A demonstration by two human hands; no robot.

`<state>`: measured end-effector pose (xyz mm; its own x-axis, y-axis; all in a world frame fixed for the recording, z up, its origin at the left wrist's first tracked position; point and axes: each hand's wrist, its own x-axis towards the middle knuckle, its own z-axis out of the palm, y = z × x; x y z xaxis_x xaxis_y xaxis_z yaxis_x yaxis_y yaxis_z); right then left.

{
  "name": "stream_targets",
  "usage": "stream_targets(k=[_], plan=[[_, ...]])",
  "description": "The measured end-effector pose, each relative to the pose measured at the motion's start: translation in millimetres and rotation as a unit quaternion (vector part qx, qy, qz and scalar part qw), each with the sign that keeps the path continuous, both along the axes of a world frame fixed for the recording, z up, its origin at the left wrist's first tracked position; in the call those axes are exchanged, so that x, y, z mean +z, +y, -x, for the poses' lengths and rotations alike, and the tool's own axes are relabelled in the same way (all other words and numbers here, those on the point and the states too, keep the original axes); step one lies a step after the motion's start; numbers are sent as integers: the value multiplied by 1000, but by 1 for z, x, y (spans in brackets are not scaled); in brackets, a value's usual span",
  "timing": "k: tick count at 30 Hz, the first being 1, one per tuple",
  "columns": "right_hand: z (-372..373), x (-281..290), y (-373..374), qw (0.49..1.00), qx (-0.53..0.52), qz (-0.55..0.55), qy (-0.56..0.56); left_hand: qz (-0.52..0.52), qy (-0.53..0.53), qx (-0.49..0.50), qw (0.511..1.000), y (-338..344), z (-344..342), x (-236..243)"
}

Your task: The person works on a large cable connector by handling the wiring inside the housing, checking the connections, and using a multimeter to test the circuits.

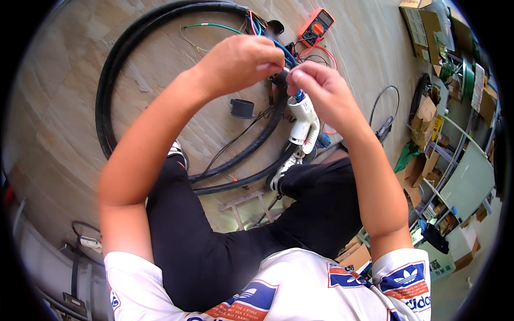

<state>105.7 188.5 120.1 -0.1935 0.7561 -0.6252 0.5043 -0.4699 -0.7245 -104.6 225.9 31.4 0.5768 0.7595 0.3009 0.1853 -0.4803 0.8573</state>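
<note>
Both my hands meet above the cable end, fingers closed in pinches. My left hand (243,61) and my right hand (323,88) hold a short, thin pale piece (287,69) between their fingertips; its kind is too small to tell. Just below my right hand is a white angled plastic handle housing (302,120), with blue wires (299,96) coming out of its upper end. A thick black cable (103,101) lies coiled on the floor, its far end fanning into coloured wires, among them a green wire (214,24). My fingers partly hide the wires behind them.
An orange-red multimeter (317,25) with red and black leads lies beyond my hands. A short black sleeve (242,108) rests inside the coil. My shoes (286,170) stand beside the cable. Shelving with cardboard boxes (425,120) lines the right side.
</note>
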Motion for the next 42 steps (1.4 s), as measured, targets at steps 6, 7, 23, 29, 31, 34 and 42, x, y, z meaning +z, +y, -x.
stream_targets(k=[6, 7, 23, 29, 31, 34, 42], plan=[[3, 19, -7, 985, 131, -24, -107, 40, 43, -68, 996, -20, -8, 1], [3, 18, -6, 984, 136, -31, -108, 46, 38, -75, 995, -21, -11, 2], [-23, 21, -2, 973, 80, -143, -165, 106, 340, 150, 922, 119, 60, -141], [-35, 30, 4, 979, -20, -132, -154, 149, 522, 123, 831, 117, 59, -158], [-38, 30, 8, 979, -34, -132, -151, 156, 530, 125, 825, 119, 64, -154], [-41, 29, 9, 981, 1, -115, -159, 143, 556, 113, 811, 120, 60, -143], [-46, 29, 8, 964, 144, -120, -190, 180, 548, 103, 811, 121, 62, -153]])
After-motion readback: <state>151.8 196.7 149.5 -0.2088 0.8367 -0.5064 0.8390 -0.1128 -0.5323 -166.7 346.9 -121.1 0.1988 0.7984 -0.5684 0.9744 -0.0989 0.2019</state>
